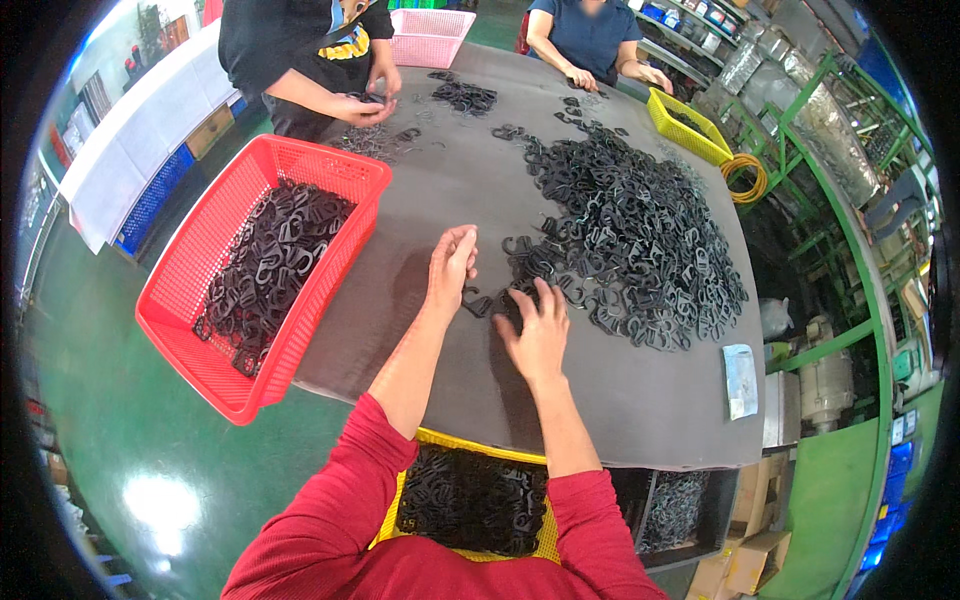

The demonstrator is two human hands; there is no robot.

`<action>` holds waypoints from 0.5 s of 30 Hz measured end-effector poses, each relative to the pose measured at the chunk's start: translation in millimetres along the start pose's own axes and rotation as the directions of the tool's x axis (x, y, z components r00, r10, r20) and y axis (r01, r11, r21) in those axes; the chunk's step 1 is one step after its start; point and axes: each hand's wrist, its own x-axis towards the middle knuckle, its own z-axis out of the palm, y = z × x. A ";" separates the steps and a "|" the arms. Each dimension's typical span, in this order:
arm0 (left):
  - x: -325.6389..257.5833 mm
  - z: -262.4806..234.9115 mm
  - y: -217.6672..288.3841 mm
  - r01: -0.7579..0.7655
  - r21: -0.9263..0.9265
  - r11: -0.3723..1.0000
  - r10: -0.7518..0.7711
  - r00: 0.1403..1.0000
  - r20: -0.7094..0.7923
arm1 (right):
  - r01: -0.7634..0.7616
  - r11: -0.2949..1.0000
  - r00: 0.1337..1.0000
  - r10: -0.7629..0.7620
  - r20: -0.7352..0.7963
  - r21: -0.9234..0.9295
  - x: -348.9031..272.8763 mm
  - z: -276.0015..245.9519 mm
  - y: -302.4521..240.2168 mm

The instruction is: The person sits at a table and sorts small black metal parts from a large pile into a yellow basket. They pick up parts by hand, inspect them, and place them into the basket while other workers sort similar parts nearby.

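My left hand point(453, 268) hovers over the grey tabletop point(400, 300), turned edge-on with its fingers loosely bent. Nothing shows in it, though its palm is partly hidden. To its right, my right hand point(538, 332) is open, fingers spread, low over a few loose black plastic hooks point(478, 302) at the near left edge of a big pile. That pile of black plastic hooks point(640, 235) spreads across the right half of the table. At the left, a red plastic basket point(375, 190) holds many similar black pieces.
A yellow basket point(552, 535) of black pieces sits against my body below the table edge. A blue-and-white packet point(740, 382) lies near the right edge. Two people work across the table, near a pink basket point(430, 38) and another yellow basket point(690, 125). Green metal racks point(870, 280) stand right.
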 end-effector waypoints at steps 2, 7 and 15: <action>-0.9 -0.7 1.9 0.056 -0.060 0.997 -0.058 0.998 -0.029 | 0.000 0.998 0.994 0.007 -0.109 0.062 6.7 -2.5 17.8; -5.9 4.6 7.1 0.126 -0.239 0.963 -0.078 0.977 0.201 | -0.146 0.982 0.980 0.160 -0.121 0.120 13.5 -22.5 59.9; -3.9 8.5 -0.7 -0.112 0.055 0.992 0.078 0.901 0.427 | -0.284 0.728 0.952 0.292 0.092 0.625 34.9 -42.3 75.5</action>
